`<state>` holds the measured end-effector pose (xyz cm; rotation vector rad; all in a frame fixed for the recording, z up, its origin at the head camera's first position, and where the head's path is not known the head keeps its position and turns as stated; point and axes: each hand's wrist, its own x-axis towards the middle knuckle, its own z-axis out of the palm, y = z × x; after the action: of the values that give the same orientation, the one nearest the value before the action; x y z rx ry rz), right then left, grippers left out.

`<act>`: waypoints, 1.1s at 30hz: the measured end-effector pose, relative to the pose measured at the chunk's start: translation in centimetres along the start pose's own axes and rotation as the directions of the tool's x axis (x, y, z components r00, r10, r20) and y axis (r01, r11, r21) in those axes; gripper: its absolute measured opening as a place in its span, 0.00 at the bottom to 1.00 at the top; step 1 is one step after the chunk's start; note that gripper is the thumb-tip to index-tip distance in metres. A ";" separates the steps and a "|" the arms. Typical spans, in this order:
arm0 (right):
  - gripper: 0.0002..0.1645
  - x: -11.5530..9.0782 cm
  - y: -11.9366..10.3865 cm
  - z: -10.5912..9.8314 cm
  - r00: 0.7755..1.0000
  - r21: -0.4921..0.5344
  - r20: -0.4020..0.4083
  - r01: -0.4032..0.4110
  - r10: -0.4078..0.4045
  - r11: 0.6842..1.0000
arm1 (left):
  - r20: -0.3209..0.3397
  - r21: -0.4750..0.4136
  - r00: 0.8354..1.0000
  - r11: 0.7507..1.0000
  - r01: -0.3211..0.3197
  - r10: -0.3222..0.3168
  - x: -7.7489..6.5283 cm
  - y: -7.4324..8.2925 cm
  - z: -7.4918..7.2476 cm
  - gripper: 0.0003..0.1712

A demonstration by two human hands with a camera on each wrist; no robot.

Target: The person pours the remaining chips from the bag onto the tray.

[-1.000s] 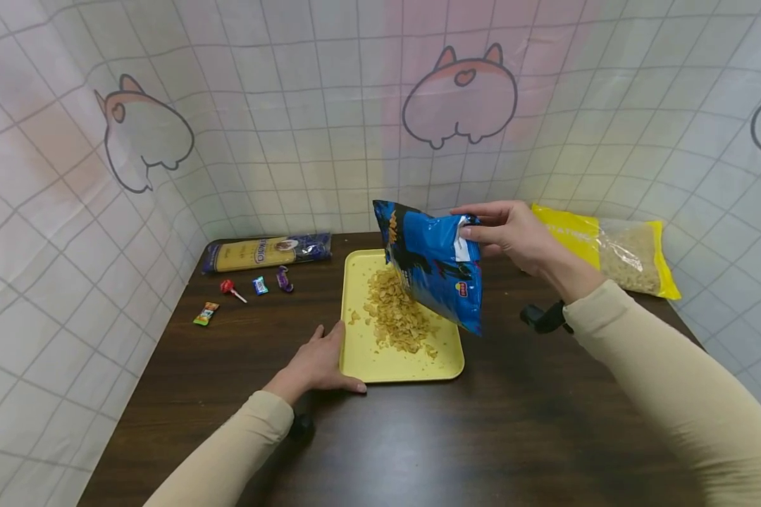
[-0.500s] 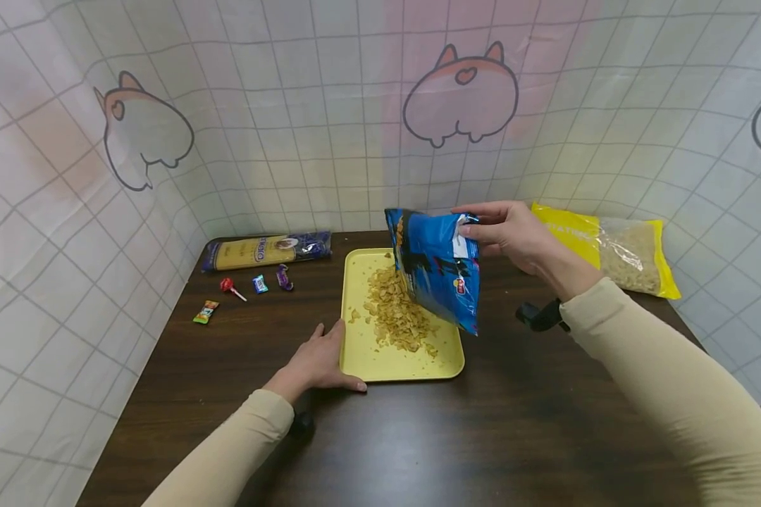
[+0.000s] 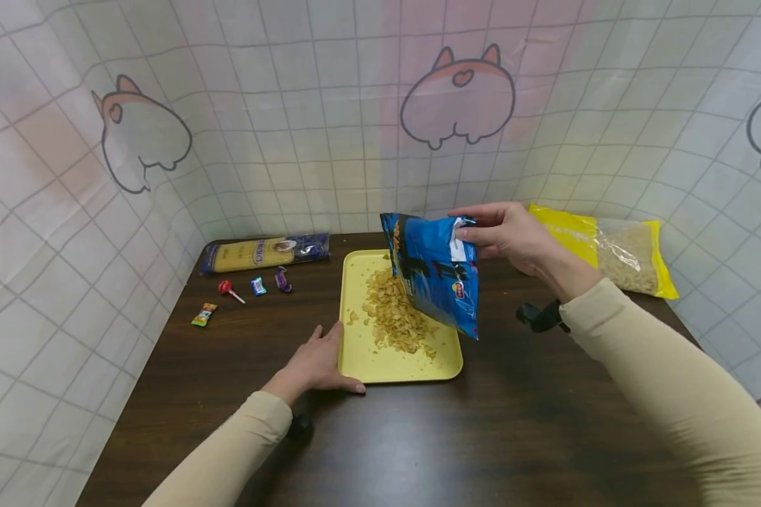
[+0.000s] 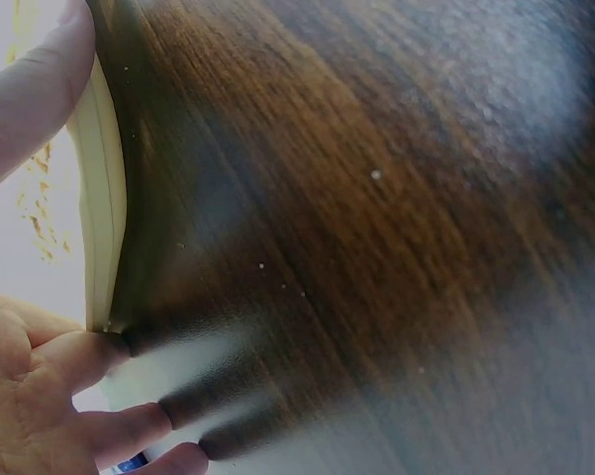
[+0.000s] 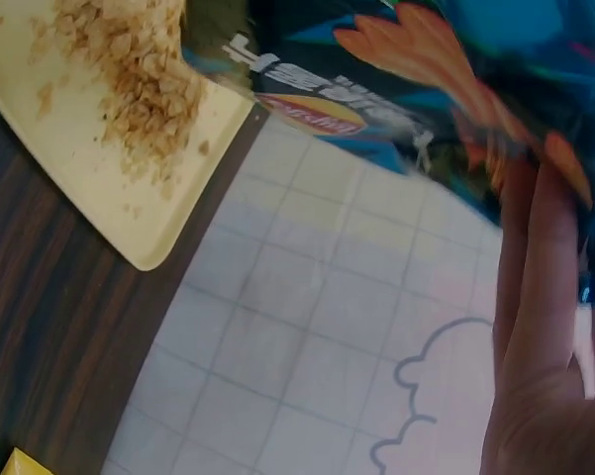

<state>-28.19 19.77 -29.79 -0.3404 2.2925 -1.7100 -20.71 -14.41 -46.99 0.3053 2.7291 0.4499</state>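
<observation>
My right hand [image 3: 507, 232] pinches the top edge of a blue chip bag [image 3: 440, 267] between thumb and fingers. The bag hangs tilted over a yellow tray [image 3: 361, 359], its lower left side close over a heap of broken chips [image 3: 396, 317]. In the right wrist view, fingers [image 5: 545, 287] lie against the printed side of the bag [image 5: 327, 69]. My left hand [image 3: 317, 362] rests at the tray's front left corner, fingers spread along the left side and thumb at the front edge. The left wrist view has the thumb [image 4: 40, 89] at the tray rim [image 4: 104, 198].
A pack of pasta [image 3: 263, 253] lies at the back left. Before it are a red lollipop [image 3: 226, 287] and small wrapped candies [image 3: 258, 286]. A yellow and clear bag of pale dry food [image 3: 630, 253] lies at the back right. Printed cloth walls [image 3: 330, 127] surround the dark table [image 3: 406, 451].
The blue bag has shifted slightly, its upper left corner sitting lower and further right than a second ago. The left hand, tray and chip heap look the same.
</observation>
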 end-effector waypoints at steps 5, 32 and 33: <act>0.28 0.1 0.2 0.3 1.000 -0.017 0.022 -0.001 0.002 1.000 | 0.001 -0.007 1.000 1.000 0.001 -0.001 0.0 0.0 0.1 0.78; 0.20 -3.1 0.3 -2.8 0.991 0.147 -0.007 0.136 -0.137 0.980 | -0.003 0.007 1.000 1.000 -0.011 0.011 -0.1 -0.1 0.0 0.78; 0.19 -3.6 0.2 -3.2 0.985 0.099 -0.032 0.173 -0.170 0.980 | -0.007 0.005 1.000 1.000 -0.010 0.010 -0.1 -0.1 0.0 0.78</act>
<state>-25.93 23.89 -28.87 -0.5128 2.2389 -1.9149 -20.59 -14.53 -47.03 0.3198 2.7369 0.4482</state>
